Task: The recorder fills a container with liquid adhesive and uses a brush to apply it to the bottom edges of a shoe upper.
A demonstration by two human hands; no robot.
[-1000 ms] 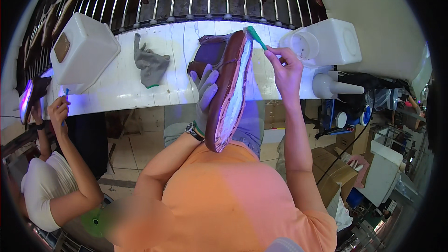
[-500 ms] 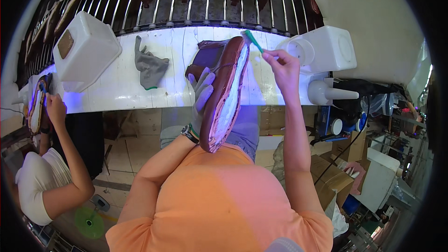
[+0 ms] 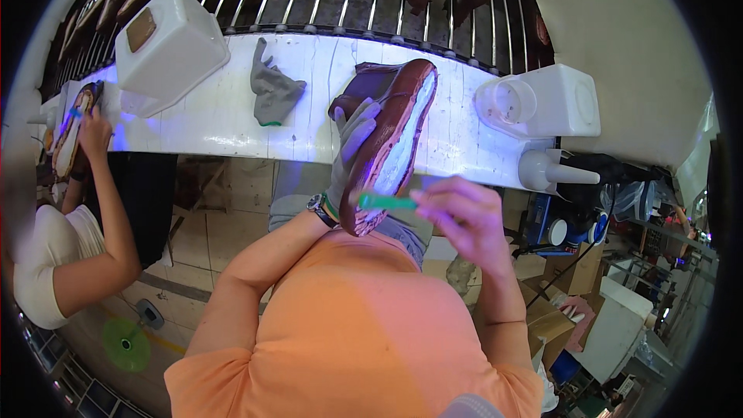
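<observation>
My gloved left hand [image 3: 350,145] grips a dark brown leather boot [image 3: 379,147] from its left side, sole turned up toward me. The boot's shaft rests on the white bench, and its near end reaches over the bench's front edge. A whitish strip runs along the sole's underside inside a brown rim. In my bare right hand [image 3: 468,213] is a small brush with a green handle [image 3: 387,201]. Its head lies over the boot's near end; from this view I cannot tell whether the bristles touch.
A grey glove [image 3: 275,89] lies on the white bench [image 3: 217,128]. White plastic containers [image 3: 166,50] [image 3: 569,101] stand left and right, with a clear cup [image 3: 509,101] and a nozzle bottle [image 3: 546,170] at right. Beyond runs a metal roller conveyor [image 3: 356,0] carrying boots. A person [image 3: 93,248] works at left.
My right hand has brought the brush from the boot's far end down to its near end. The left hand still holds the boot. The whole view has shifted slightly.
</observation>
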